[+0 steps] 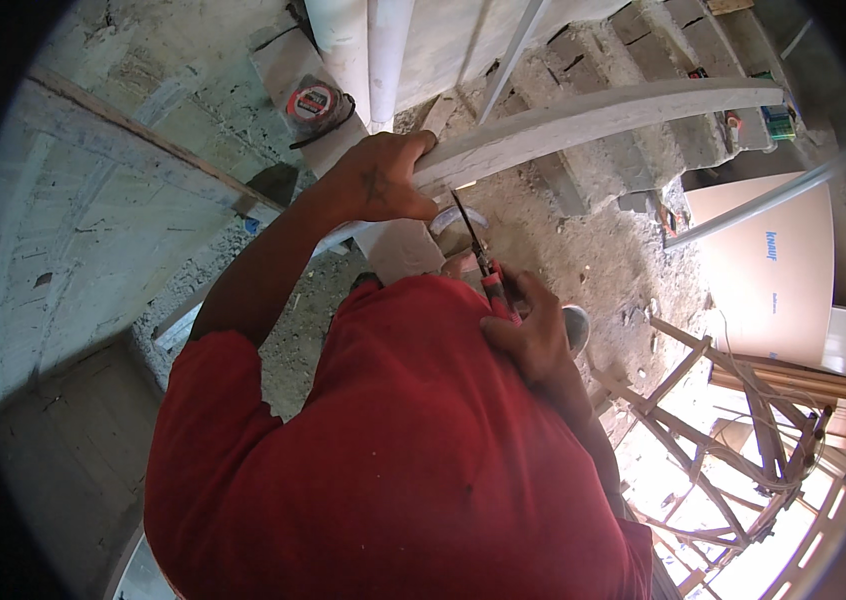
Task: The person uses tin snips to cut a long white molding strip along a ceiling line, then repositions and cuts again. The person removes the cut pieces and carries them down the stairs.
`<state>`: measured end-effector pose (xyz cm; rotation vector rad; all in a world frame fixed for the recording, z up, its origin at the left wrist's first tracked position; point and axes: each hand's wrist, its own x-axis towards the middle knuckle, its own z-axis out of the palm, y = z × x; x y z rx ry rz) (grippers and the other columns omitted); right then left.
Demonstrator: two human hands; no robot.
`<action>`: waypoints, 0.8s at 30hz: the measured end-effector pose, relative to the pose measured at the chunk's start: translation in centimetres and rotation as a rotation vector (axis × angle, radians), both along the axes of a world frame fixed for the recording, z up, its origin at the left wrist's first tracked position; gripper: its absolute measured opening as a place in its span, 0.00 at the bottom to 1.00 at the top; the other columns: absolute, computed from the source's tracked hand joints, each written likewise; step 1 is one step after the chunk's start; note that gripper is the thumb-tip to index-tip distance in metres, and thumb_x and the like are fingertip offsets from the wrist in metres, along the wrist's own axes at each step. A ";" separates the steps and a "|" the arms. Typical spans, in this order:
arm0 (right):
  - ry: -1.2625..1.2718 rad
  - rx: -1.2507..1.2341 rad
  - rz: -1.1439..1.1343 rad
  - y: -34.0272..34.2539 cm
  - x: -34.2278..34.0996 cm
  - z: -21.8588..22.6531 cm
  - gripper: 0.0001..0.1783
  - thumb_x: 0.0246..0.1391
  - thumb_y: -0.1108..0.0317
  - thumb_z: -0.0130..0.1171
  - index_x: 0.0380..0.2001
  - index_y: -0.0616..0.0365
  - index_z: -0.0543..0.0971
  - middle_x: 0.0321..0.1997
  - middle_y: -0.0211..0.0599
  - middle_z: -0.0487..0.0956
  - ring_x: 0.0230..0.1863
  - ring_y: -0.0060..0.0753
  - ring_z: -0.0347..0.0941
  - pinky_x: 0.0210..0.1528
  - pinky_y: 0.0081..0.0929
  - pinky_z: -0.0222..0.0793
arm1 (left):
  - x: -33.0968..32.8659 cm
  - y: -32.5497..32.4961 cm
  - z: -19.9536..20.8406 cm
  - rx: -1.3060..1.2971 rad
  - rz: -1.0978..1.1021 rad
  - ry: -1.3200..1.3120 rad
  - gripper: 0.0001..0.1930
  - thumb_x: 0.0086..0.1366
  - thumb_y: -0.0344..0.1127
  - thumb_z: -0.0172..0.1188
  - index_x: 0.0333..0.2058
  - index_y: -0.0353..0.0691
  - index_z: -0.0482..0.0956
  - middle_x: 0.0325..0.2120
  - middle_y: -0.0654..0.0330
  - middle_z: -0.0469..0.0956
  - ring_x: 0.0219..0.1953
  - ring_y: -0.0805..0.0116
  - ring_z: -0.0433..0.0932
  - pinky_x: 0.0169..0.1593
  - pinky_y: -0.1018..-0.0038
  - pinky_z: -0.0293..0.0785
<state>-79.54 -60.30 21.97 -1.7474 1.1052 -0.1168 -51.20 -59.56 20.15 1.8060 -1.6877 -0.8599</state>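
Note:
My left hand (pixel 383 178) grips the near end of a long, pale, dusty plank (pixel 583 120), thumb and fingers on opposite sides. The plank reaches away to the right over the stairs and looks bent by the lens. In my right hand (pixel 535 335), the fingers are wrapped around the red and black handle of a narrow-bladed handsaw (pixel 496 290). Its thin dark blade points up toward the plank, with the tip close to the lower edge beside my left hand. I cannot tell if the blade touches the plank.
A red-labelled round pack (pixel 313 105) sits on a block beside white pipes (pixel 388 60). Rough concrete stairs (pixel 633 70) rise at the far right. A wooden frame (pixel 733 440) and a large beige panel (pixel 768 260) stand right. A long board (pixel 133 140) leans left.

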 end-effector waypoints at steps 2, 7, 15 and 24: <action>-0.004 0.021 -0.015 0.0 0.0 0.0 0.40 0.35 0.60 0.66 0.55 0.65 0.71 0.50 0.51 0.76 0.51 0.42 0.73 0.55 0.33 0.66 | 0.1 0.0 0.2 0.039 -0.021 -0.016 0.34 0.39 0.46 0.66 0.44 0.29 0.73 0.35 0.40 0.78 0.41 0.46 0.78 0.47 0.62 0.72; 0.017 0.010 -0.022 0.0 -0.1 -0.1 0.41 0.34 0.59 0.66 0.56 0.65 0.71 0.50 0.50 0.76 0.50 0.40 0.74 0.55 0.32 0.66 | -0.1 0.1 0.0 0.002 -0.016 0.006 0.34 0.39 0.43 0.66 0.45 0.29 0.72 0.35 0.40 0.78 0.40 0.45 0.78 0.45 0.61 0.72; 0.003 0.049 -0.028 -0.4 0.0 -0.4 0.41 0.34 0.59 0.65 0.56 0.64 0.71 0.50 0.49 0.77 0.50 0.39 0.73 0.55 0.32 0.66 | -0.5 -0.2 -0.7 -0.098 0.003 -0.022 0.32 0.38 0.41 0.66 0.44 0.30 0.72 0.31 0.41 0.78 0.37 0.44 0.79 0.43 0.60 0.73; 0.028 0.054 -0.008 -0.7 0.5 0.1 0.40 0.35 0.59 0.63 0.56 0.66 0.71 0.48 0.53 0.78 0.49 0.42 0.75 0.55 0.33 0.67 | -0.8 -0.4 0.0 -0.036 0.022 -0.026 0.28 0.37 0.41 0.65 0.39 0.32 0.71 0.29 0.41 0.78 0.36 0.43 0.78 0.41 0.58 0.72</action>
